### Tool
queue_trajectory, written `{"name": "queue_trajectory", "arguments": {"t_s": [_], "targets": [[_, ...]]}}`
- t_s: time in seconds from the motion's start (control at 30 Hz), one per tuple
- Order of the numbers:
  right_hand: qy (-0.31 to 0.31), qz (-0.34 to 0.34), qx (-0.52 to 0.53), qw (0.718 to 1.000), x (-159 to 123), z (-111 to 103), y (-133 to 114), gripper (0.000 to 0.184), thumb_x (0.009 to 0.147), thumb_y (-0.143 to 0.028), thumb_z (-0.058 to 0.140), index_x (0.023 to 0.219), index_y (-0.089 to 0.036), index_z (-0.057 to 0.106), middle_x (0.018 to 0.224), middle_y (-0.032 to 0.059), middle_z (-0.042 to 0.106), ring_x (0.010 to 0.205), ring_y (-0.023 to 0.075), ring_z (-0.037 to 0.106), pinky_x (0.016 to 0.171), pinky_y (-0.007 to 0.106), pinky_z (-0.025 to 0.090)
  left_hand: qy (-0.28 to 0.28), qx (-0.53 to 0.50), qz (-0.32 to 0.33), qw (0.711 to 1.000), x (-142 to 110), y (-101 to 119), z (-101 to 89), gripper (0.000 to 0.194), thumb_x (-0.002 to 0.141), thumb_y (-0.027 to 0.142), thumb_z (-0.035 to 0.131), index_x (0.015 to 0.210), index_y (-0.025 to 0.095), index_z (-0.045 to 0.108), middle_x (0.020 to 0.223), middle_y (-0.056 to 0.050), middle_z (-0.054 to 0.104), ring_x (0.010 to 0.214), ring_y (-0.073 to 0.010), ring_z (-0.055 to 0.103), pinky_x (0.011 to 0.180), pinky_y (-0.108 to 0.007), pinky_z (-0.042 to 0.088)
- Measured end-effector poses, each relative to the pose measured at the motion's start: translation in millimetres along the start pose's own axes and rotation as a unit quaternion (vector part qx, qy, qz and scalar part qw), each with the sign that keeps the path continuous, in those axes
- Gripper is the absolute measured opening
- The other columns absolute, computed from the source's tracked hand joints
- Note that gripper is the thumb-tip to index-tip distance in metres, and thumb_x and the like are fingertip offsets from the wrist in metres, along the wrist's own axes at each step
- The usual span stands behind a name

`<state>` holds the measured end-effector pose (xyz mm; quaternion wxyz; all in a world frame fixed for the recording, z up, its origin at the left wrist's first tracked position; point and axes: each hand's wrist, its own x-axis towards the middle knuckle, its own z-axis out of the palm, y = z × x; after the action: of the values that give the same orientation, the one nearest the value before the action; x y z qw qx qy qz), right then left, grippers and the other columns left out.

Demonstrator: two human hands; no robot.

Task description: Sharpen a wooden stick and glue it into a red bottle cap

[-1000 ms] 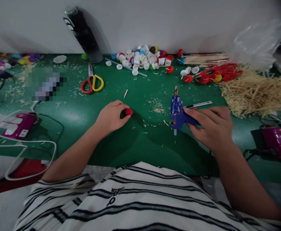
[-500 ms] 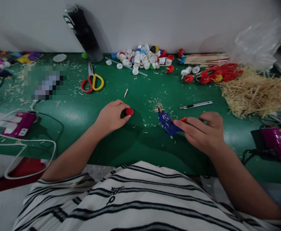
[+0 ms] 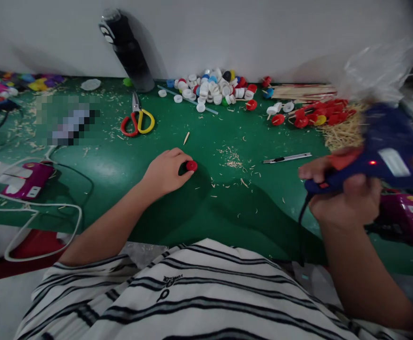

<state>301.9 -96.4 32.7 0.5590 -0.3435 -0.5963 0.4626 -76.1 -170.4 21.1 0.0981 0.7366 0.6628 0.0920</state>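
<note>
My left hand [image 3: 167,174] pinches a small red bottle cap [image 3: 191,165] between thumb and fingers, resting on the green table [image 3: 192,217]. Off to the right, my right hand [image 3: 348,193] grips a blue glue gun [image 3: 386,151] by its handle, raised over the table. A red light glows on its side, and its cord hangs down from the handle; its front end is blurred near the frame edge. A short pointed wooden stick [image 3: 186,138] lies just beyond my left hand. A utility knife [image 3: 287,158] lies between my hands and farther back.
Scissors [image 3: 137,120], a black bottle [image 3: 131,56] and a heap of bottle caps [image 3: 213,89] stand toward the wall. Red caps on sticks [image 3: 326,112] and wood shavings [image 3: 344,134] are at right. Purple power strips [image 3: 32,182] with cables sit at left and right.
My right hand has lifted the glue gun off the table and swung it to the right, uncovering wood shavings. My left hand stays in place with the red cap.
</note>
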Motion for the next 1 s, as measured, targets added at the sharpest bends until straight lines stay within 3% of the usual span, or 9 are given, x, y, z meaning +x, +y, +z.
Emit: {"name": "queue_trajectory", "arguments": {"t_s": [0.13, 0.5, 0.7, 0.83, 0.9, 1.0], "targets": [[-0.122, 0.174, 0.168, 0.963, 3.0, 5.5, -8.5, 0.041, 0.085, -0.062, 0.071, 0.097, -0.023, 0.078, 0.052, -0.0051, 0.034, 0.05, 0.0162, 0.031, 0.054, 0.036, 0.031, 0.006, -0.005, 0.01, 1.0, -0.2, -2.4, 2.1, 0.039, 0.097, 0.042, 0.06, 0.124, 0.018, 0.075, 0.127, -0.014, 0.073, 0.117, -0.0311, 0.069, 0.107, -0.049, 0.055], [-0.13, 0.231, 0.215, 0.94, 3.7, 5.5, -11.7, 0.039, 0.084, -0.059, 0.074, 0.092, -0.021, 0.077, 0.048, -0.0066, 0.03, 0.048, 0.0134, 0.027, 0.051, 0.032, 0.026, 0.011, -0.002, 0.017, 1.0, -0.5, -3.6, 3.2, 0.043, 0.097, 0.043, 0.058, 0.126, 0.015, 0.075, 0.126, -0.016, 0.073, 0.115, -0.0323, 0.069, 0.106, -0.05, 0.056], [-0.153, 0.212, 0.183, 0.948, 1.5, 5.6, -8.8, 0.042, 0.088, -0.062, 0.071, 0.096, -0.021, 0.079, 0.048, -0.0054, 0.037, 0.047, 0.0146, 0.034, 0.054, 0.033, 0.03, 0.012, -0.015, 0.037, 0.999, -0.8, -5.2, 4.4, 0.047, 0.096, 0.048, 0.06, 0.127, 0.015, 0.076, 0.128, -0.016, 0.072, 0.117, -0.0332, 0.069, 0.106, -0.052, 0.056], [-0.143, 0.195, 0.131, 0.961, 0.6, 11.0, -11.4, 0.045, 0.084, -0.063, 0.074, 0.093, -0.019, 0.078, 0.049, -0.0033, 0.044, 0.046, 0.0155, 0.038, 0.053, 0.035, 0.03, 0.023, -0.051, 0.065, 0.996, -2.1, -3.3, 3.3, 0.041, 0.099, 0.052, 0.059, 0.111, 0.02, 0.081, 0.121, -0.012, 0.074, 0.11, -0.0279, 0.07, 0.1, -0.045, 0.057], [-0.102, 0.176, 0.117, 0.972, 0.4, 11.9, -13.0, 0.043, 0.079, -0.062, 0.077, 0.089, -0.02, 0.077, 0.048, -0.0043, 0.04, 0.046, 0.0158, 0.036, 0.053, 0.036, 0.03, 0.032, -0.061, 0.076, 0.995, -2.7, -1.9, 2.3, 0.037, 0.1, 0.049, 0.059, 0.104, 0.02, 0.081, 0.117, -0.011, 0.075, 0.105, -0.0255, 0.071, 0.097, -0.043, 0.056], [0.023, 0.082, 0.095, 0.992, -1.6, 4.1, -10.5, 0.04, 0.077, -0.065, 0.073, 0.088, -0.026, 0.072, 0.052, -0.0055, 0.034, 0.049, 0.0167, 0.032, 0.055, 0.037, 0.031, 0.043, -0.061, 0.087, 0.993, -2.5, -0.8, 1.8, 0.032, 0.101, 0.043, 0.059, 0.1, 0.021, 0.082, 0.115, -0.01, 0.075, 0.102, -0.0242, 0.07, 0.095, -0.043, 0.056]]}}
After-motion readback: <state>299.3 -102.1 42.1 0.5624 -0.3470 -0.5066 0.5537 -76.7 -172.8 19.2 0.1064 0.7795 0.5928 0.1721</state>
